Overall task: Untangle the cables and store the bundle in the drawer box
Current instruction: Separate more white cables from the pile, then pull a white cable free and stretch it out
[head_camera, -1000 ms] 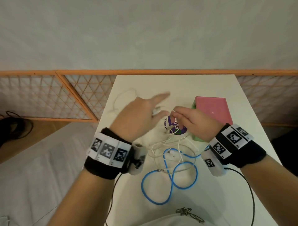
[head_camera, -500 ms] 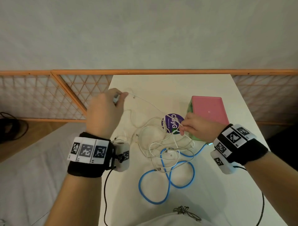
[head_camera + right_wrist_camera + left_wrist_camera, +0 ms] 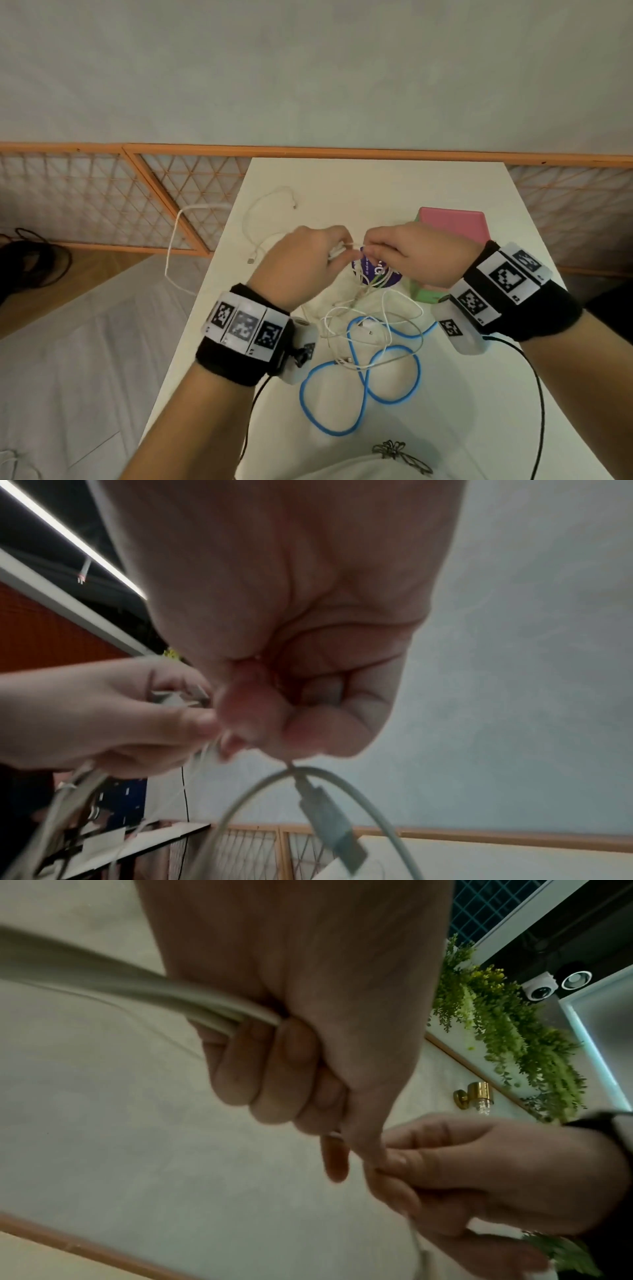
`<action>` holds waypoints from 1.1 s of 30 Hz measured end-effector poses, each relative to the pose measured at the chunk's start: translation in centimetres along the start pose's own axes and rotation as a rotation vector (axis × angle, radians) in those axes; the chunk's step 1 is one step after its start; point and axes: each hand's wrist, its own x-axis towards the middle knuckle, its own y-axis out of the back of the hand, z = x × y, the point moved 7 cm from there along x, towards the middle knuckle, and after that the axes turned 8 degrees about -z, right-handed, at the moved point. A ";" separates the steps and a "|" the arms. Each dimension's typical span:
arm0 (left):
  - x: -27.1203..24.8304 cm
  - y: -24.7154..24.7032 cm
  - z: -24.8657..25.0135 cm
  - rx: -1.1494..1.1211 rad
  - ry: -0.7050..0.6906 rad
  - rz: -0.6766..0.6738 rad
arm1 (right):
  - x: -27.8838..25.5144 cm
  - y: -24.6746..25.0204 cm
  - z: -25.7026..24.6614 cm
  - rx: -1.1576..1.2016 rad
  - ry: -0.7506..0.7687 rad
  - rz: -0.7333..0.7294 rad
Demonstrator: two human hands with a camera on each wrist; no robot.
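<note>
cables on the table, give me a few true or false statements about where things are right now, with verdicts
1. Both hands pinch white cable above the table. True: the left hand and right hand meet over the white cable.
2. The blue cable is lifted off the table. False: it lies looped on the table.
3. The pink box sits beyond the right hand. True.
4. The left hand is empty. False: its fingers curl round cable.

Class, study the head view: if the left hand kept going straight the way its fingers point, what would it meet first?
Most likely the right hand. The left hand points rightward, its fingertips almost meeting the right hand's over the white cable both pinch. The pink box lies beyond; depth is uncertain.
</note>
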 end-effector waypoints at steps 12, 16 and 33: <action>-0.7 2.2 -3.7 -0.103 0.162 0.190 | 1.0 0.2 3.2 0.169 -0.166 0.001; -1.4 3.2 -3.7 -0.125 0.124 0.326 | 5.0 4.1 3.3 0.213 -0.158 0.413; -2.3 -1.0 -4.6 -0.194 0.156 0.250 | 2.3 -16.4 11.6 -0.353 -0.346 -0.241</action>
